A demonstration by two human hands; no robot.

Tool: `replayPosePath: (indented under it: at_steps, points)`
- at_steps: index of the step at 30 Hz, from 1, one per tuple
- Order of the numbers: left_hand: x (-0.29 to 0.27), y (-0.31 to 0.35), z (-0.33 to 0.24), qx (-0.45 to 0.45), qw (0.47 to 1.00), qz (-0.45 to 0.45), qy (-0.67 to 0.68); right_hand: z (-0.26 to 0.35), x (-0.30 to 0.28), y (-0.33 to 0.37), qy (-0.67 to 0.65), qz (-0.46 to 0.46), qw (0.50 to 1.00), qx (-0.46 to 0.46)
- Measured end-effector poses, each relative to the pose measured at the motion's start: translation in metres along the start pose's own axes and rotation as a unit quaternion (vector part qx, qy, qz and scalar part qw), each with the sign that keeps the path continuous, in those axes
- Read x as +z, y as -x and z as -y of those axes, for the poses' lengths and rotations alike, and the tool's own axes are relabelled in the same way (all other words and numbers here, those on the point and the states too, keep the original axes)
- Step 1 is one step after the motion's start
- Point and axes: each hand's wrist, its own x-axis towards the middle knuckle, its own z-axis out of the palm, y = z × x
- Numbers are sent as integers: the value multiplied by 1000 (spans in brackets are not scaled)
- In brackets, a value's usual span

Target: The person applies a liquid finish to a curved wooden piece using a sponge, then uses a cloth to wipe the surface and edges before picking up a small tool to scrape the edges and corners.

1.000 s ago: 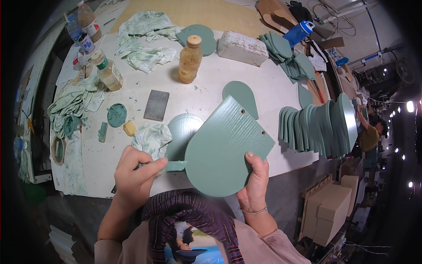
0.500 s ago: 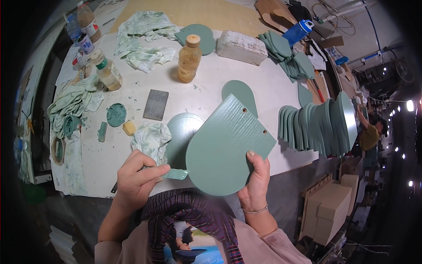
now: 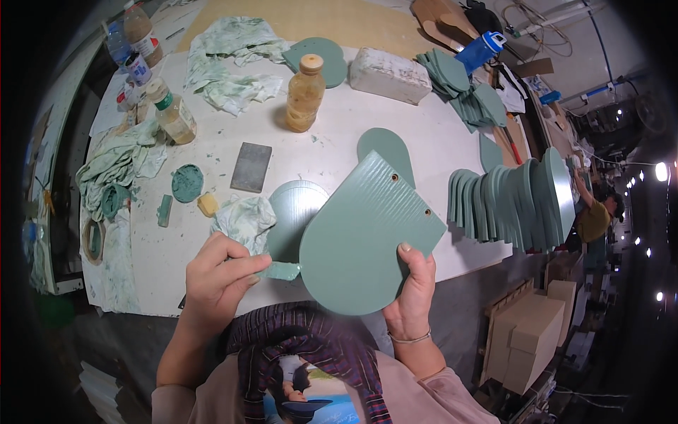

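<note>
- Centre: tabletop (image 3: 319, 157) open right of grey block (image 3: 251, 167), below amber bottle (image 3: 306, 97); hand can pass.
- Upper centre: gap between bottle and white block (image 3: 390, 75).
- Lower centre: held green panel (image 3: 360, 254) blocks crossing.
- Right: green panel row (image 3: 508, 201) in the way.

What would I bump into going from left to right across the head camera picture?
A tan ring, a small green block, the left hand, a green strip pinched in it, a big green board held by the right hand, a row of green boards, another person.
</note>
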Motion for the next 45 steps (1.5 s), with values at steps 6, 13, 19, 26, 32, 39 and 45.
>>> replayPosePath:
  at_steps: [6, 13, 19, 26, 32, 39, 45]
  points:
    - [-4, 2, 3, 3, 999, 42, 9, -1, 1, -2, -1, 3, 1000, 2]
    - [0, -5, 6, 45, 996, -16, -74, -2, 1, -4, 2, 4, 1000, 0]
    - [-4, -2, 4, 86, 990, -17, -110, -2, -3, -5, -8, 14, 1000, 10]
    - [-7, -4, 0, 74, 985, -17, -152, -4, -3, -7, 9, -2, 1000, 5]
    - [-6, -4, 0, 54, 985, -19, -163, -3, -2, -5, -9, 0, 1000, 4]
    - [-1, 3, -2, 101, 988, 36, -115, -3, 0, -5, -12, -10, 1000, -4]
    - [0, 1, -1, 67, 990, 2, -126, -4, -2, -5, -12, -6, 1000, 7]
